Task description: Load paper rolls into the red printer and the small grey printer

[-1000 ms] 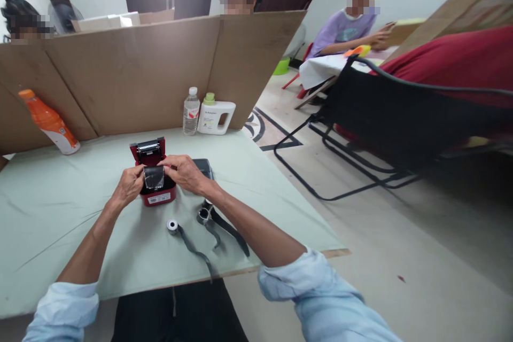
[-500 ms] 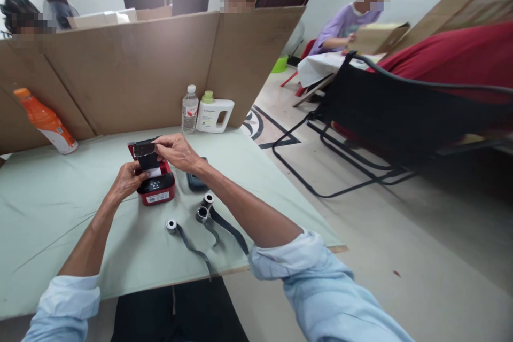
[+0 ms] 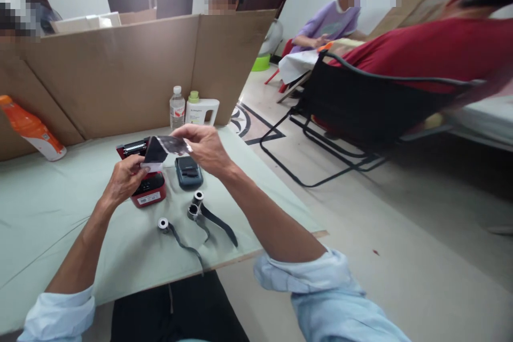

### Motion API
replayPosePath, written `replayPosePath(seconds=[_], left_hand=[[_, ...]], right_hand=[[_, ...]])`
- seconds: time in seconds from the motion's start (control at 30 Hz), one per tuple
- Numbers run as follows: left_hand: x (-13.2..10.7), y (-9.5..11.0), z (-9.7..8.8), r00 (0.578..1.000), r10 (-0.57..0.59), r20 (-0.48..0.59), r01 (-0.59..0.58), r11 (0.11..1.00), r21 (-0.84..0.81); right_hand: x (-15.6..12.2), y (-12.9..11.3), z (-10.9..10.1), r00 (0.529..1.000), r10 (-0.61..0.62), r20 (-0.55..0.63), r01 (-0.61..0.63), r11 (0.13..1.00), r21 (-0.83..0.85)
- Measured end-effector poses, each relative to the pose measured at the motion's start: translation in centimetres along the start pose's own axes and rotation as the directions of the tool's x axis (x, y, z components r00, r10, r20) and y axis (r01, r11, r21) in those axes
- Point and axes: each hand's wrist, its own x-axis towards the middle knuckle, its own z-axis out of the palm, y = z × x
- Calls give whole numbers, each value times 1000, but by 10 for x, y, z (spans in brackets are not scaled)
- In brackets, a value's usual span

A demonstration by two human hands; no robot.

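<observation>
A glossy black ribbon strip (image 3: 155,150) is stretched between my two hands, above a small red machine like a label printer (image 3: 149,197) with its lid raised. My right hand (image 3: 208,148) pinches the strip's right end. At the strip's lower left, my left hand (image 3: 125,177) pinches it by a white part (image 3: 154,166), over the machine's opening. Much of the machine's inside is hidden behind the strip and my left fingers. Nearer me lie small rolls with dark ribbon tails: one at left (image 3: 162,225) and two together (image 3: 194,212).
A dark blue-grey device (image 3: 189,173) sits right of the red machine. Along the cardboard partition (image 3: 132,75) stand a water bottle (image 3: 177,109), a white jug (image 3: 200,112) and a leaning orange bottle (image 3: 32,128). People sit beyond it and at right, near a black folding chair (image 3: 352,112).
My right hand has moved right, drawing the strip out sideways from above the red machine. My left hand stays by the machine. The view has swung slightly right.
</observation>
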Motion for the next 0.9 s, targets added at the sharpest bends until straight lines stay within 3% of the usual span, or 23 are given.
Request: replayPosePath(seconds=[0.13,0.27,0.43,0.57,0.67,0.77,0.83,0.9], left_hand=[[12,32,25,988,144,63,-150,983,103],[31,54,73,930,242,278,-294,942,163],[56,62,140,809,204,552,-402,876,266],[66,63,175,726,111,679,-407,865,294],[67,62,186,697,68,714,-395,867,303],[66,61,181,673,72,736,-414,861,294],[65,61,168,686,104,720,-428,858,284],[62,63,145,738,134,661,-412,866,284]], right_hand=[[-58,-6,-51,970,42,-241,-57,997,-55],[-131,6,-98,886,127,-445,-227,958,-178],[-215,34,-129,832,251,-496,-450,827,-336],[-259,57,-131,879,205,-431,-420,761,-495],[-278,70,-128,922,101,-373,-330,710,-622],[-291,78,-125,944,21,-328,-259,663,-702],[-297,79,-124,952,-17,-304,-224,640,-735],[-303,75,-123,955,-46,-293,-204,617,-760]])
